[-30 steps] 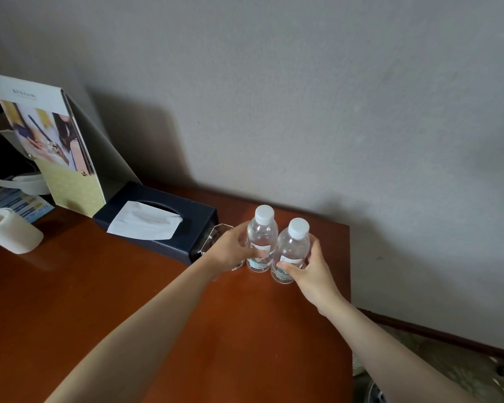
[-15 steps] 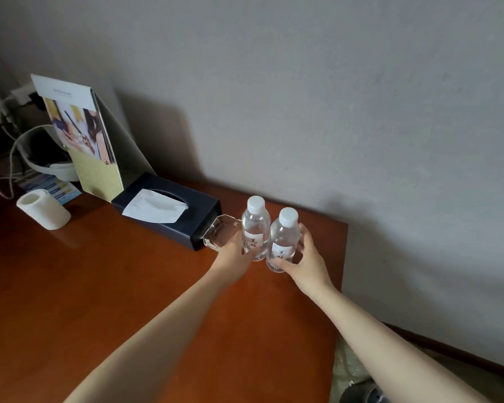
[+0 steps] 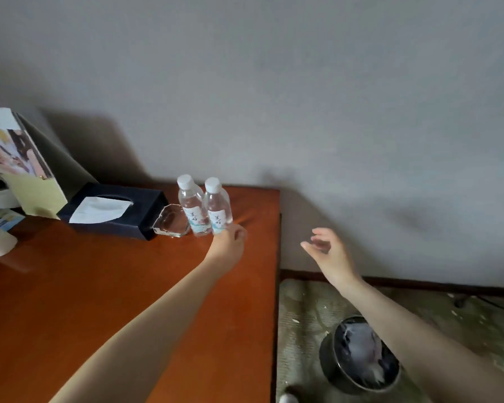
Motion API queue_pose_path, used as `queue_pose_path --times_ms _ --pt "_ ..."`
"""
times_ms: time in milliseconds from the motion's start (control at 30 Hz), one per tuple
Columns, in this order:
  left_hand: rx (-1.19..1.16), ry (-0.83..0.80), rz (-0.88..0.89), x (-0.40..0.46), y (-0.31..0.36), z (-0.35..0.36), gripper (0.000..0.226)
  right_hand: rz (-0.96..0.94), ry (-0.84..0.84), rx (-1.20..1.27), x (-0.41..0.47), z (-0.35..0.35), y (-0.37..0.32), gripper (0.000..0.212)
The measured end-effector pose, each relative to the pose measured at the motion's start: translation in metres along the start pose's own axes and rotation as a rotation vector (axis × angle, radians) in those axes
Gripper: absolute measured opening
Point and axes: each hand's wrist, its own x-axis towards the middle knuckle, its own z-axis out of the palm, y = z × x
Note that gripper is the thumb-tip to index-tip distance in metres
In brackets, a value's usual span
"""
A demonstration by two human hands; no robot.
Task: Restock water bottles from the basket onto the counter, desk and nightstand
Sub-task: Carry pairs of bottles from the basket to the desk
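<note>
The right hand (image 3: 329, 251) hangs with fingers loosely spread and holding nothing, off the desk's (image 3: 128, 286) right edge. The left hand (image 3: 230, 242) is nearer, loosely curled just before the two water bottles (image 3: 205, 209), though contact is unclear. Beyond it they stand upright, touching, clear with white caps, near the desk's far right corner.

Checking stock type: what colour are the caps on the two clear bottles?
White caps on both clear plastic water bottles, head view.
</note>
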Motion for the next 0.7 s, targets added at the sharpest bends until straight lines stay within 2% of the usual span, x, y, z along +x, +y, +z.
queue_pose_path --times_ms 167,367,467,700 --pt "-0.087 -0.157 0.12 -0.034 0.041 0.063 0.021 0.04 0.236 0.038 -0.072 -0.078 0.034 0.034" --pt "-0.17 -0.475 0.209 -0.096 0.104 0.15 0.009 0.118 0.454 -0.015 -0.159 -0.168 0.075 0.033" --pt "-0.146 -0.571 0.273 -0.126 0.14 0.193 0.018 0.154 0.546 -0.003 -0.196 -0.212 0.094 0.033" --pt "-0.058 -0.725 0.419 -0.188 0.224 0.303 0.014 0.237 0.741 0.01 -0.26 -0.321 0.144 0.035"
